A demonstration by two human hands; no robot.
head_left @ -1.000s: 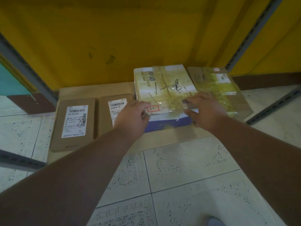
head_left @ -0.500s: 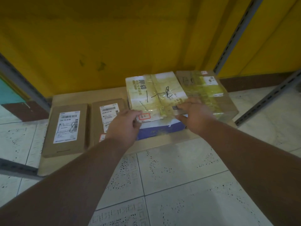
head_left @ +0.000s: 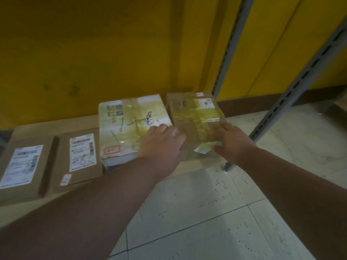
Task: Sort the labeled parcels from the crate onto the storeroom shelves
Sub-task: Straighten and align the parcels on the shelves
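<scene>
Both hands have left the white, tape-wrapped parcel (head_left: 131, 128) for its neighbour: our left hand (head_left: 161, 145) lies flat and relaxed across the gap, while our right hand (head_left: 232, 145) curls its fingers (head_left: 218, 147) on the near edge of the brown cardboard parcel with yellow tape (head_left: 195, 117) on the low shelf (head_left: 54, 124). We judge this a straightening step; next it needs squaring against the white one. Motion blur hides the labels, and no crate is in view.

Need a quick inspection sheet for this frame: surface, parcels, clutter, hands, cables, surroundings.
Surface: low cardboard-lined shelf at floor level.
Job's things: four parcels in a row: two flat brown parcels, white taped parcel, brown taped parcel.
Clutter: nothing seen.
Hands: left hand rests on the white parcel's right edge; right hand on the brown taped parcel's near corner.
Cables: nothing seen.
Surroundings: yellow wall, grey rack uprights, tiled floor.
</scene>
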